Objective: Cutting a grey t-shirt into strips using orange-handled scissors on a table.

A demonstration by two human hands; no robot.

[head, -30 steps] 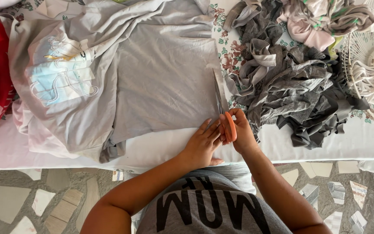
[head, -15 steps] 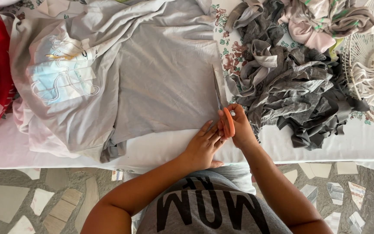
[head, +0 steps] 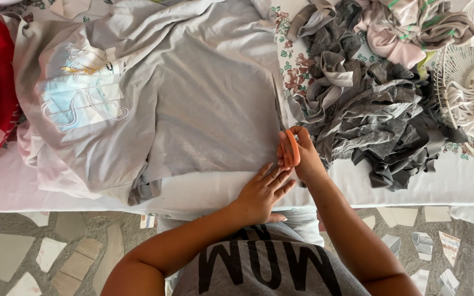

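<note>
Head view: right hand (head: 303, 156) closed through the orange scissors (head: 291, 148) handles, blades at the right edge of the grey T-shirt (head: 215, 115). Left hand (head: 263, 192) flat, fingers spread, pressing the shirt's hem on the white bed (head: 83, 189). Cut looks partway up the side; most of the shirt uncut. Heap of grey fabric strips (head: 379, 120) lies just right, likely finished pieces.

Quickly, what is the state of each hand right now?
Left hand: open, flat on the grey shirt near its lower edge.
Right hand: closed on the orange-handled scissors.
</note>
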